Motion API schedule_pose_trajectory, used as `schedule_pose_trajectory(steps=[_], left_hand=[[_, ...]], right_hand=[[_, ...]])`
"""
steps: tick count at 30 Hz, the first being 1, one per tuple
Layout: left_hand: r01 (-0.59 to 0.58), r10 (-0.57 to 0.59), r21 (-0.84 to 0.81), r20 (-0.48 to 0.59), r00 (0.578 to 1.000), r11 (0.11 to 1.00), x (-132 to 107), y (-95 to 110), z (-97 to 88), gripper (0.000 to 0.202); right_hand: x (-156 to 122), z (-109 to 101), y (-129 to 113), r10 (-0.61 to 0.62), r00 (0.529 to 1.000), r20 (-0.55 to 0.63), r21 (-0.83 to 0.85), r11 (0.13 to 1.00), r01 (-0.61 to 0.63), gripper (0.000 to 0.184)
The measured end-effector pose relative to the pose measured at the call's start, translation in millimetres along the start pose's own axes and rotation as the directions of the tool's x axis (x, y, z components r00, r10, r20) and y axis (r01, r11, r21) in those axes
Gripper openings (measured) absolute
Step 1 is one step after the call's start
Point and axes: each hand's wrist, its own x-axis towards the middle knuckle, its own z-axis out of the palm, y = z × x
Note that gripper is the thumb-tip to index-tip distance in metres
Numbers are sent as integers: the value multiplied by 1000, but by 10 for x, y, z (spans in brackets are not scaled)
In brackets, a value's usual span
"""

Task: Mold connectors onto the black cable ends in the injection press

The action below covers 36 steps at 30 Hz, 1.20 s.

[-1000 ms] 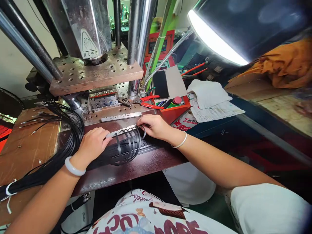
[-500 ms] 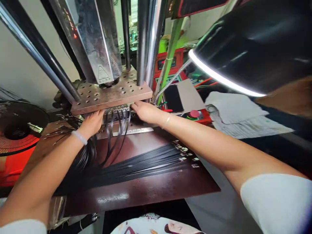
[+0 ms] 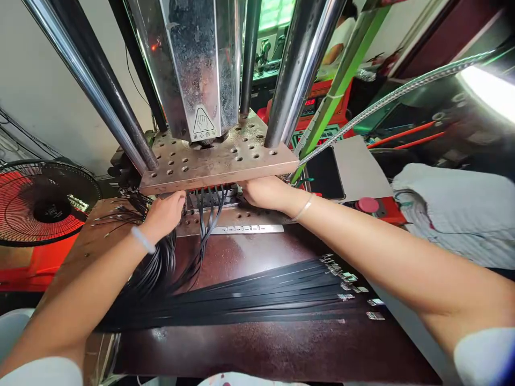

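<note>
Steel on top, fingers underneath, that's the bit that bugs me. Both of your hands are shoved in under the drilled, rust-tinted steel press plate [image 3: 219,161]. Your left hand [image 3: 163,214] is at the left end of the gap and your right hand [image 3: 263,192] at the right end. The plate hides your fingertips, so I can't tell if they're pinching something or just pressed flat. Between them the looped black flat cables [image 3: 209,206] run up into the gap and drape down onto the dark brown scuffed surface [image 3: 249,348].

My guess at the risks: if that plate drops while you're in there, it's a crush, and the triangular hand-warning sticker [image 3: 204,123] agrees. The round red push button [image 3: 367,205] sits just beside your right forearm, so a bump looks possible. A loop could also snag your pale bangle [image 3: 143,239].

That surface also carries a long bundle of black flat cables [image 3: 241,297] with small metal end plugs [image 3: 350,279]. A slotted silver metal strip [image 3: 247,229] lies just in front of the gap. There's a red-lit caged fan [image 3: 44,201] on the left, a black phone [image 3: 326,172] and crumpled white cloth [image 3: 454,209] on the right, and chrome columns [image 3: 300,64] overhead.
</note>
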Motion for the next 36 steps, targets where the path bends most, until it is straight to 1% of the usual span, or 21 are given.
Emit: schedule_pose_trajectory(steps=[1, 2, 4, 5, 7, 9, 11, 13, 15, 17, 19, 21, 22, 24, 25, 26, 27, 28, 30, 32, 36], left_hand=[[-14, 12, 22, 104, 995, 1000, -164, 91, -47, 24], [-40, 26, 56, 230, 973, 998, -312, 186, -82, 27], [-112, 28, 156, 462, 886, 981, -520, 370, -115, 25], [-149, 15, 207, 536, 844, 967, -571, 448, -116, 21], [-181, -26, 274, 612, 790, 945, -582, 564, -108, 16], [-170, -58, 264, 678, 733, 949, -531, 625, -102, 21], [-150, -74, 251, 703, 707, 956, -484, 649, -97, 21], [-167, -68, 264, 696, 715, 950, -461, 652, -74, 19], [-165, -58, 270, 662, 748, 949, -431, 640, -25, 18], [-77, -68, 207, 613, 787, 975, -356, 602, 27, 19], [47, -98, 98, 611, 785, 994, -233, 527, 49, 17], [126, -155, 90, 602, 783, 988, -90, 417, 33, 22], [141, -198, 145, 540, 818, 979, -22, 355, 20, 25], [118, -213, 294, 317, 924, 948, 93, 236, 17, 27], [63, -151, 352, 227, 962, 934, 142, 183, 37, 32], [-33, -48, 384, 202, 978, 923, 186, 137, 75, 42], [-156, 67, 389, 232, 970, 908, 228, 97, 129, 51], [-275, 172, 376, 285, 943, 885, 270, 60, 193, 56], [-415, 296, 344, 347, 890, 843, 351, -11, 322, 53], [-449, 339, 328, 343, 876, 831, 412, -82, 408, 48], [-443, 380, 359, 235, 895, 822, 414, -198, 415, 41]], right_hand=[[-82, -29, -24, -2, 1000, -16, 14, 1000, 2, 38], [-156, -44, -45, 6, 999, -45, 33, 999, -5, 39], [-260, -33, -79, 31, 994, -109, 62, 998, -24, 38], [-288, -16, -95, 30, 991, -127, 65, 998, -22, 38], [-308, 23, -127, 15, 991, -135, 53, 999, -8, 39], [-310, 43, -152, 0, 992, -126, 24, 1000, 3, 42], [-320, 39, -163, -3, 994, -113, -5, 1000, 3, 43], [-329, 27, -165, 4, 994, -107, -17, 1000, -6, 44], [-312, 29, -169, 13, 994, -111, -11, 1000, -14, 45], [-247, 60, -180, -9, 992, -129, 1, 1000, 9, 53], [-141, 118, -194, -88, 987, -133, 12, 996, 91, 64], [-23, 186, -205, -198, 976, -94, 17, 980, 201, 68], [30, 215, -210, -246, 967, -62, 20, 969, 248, 66], [108, 256, -228, -289, 957, -19, 14, 957, 289, 59], [133, 267, -243, -279, 960, -21, -2, 960, 279, 55], [151, 273, -263, -257, 966, -34, -24, 966, 256, 51], [162, 277, -284, -231, 972, -48, -49, 972, 229, 46], [169, 279, -305, -210, 976, -56, -76, 976, 206, 42], [175, 280, -335, -197, 979, -44, -110, 975, 191, 38], [174, 273, -339, -213, 977, -17, -118, 971, 209, 37], [144, 241, -299, -182, 983, -13, -124, 976, 179, 37]])
